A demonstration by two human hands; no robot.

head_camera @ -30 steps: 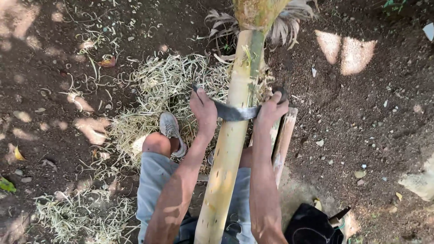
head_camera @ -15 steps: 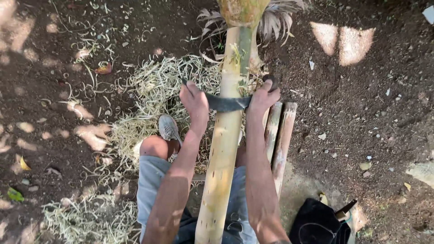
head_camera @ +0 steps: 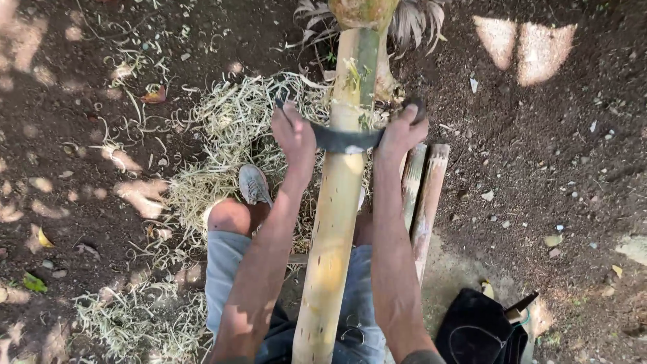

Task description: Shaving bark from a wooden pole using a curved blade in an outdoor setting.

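- Bamboo: a pale yellow pole [head_camera: 335, 222] runs up the middle of the view from between the person's knees, its far end still green.
- Across the pole lies a dark curved blade [head_camera: 345, 140], touching the bark, one end in each hand.
- Left hand [head_camera: 294, 137] has its fingers curled tight around the blade's left end.
- Right hand [head_camera: 399, 132] has its fingers wrapped firmly around the right end.
- Just right of the pole lie two shorter sticks [head_camera: 424, 195], side by side on the soil.
- Left of the pole a grey shoe [head_camera: 254, 184] rests on a heap of pale shavings [head_camera: 222, 128].
- A black bag [head_camera: 480, 330] sits near the lower right, on dark earth with sun patches.
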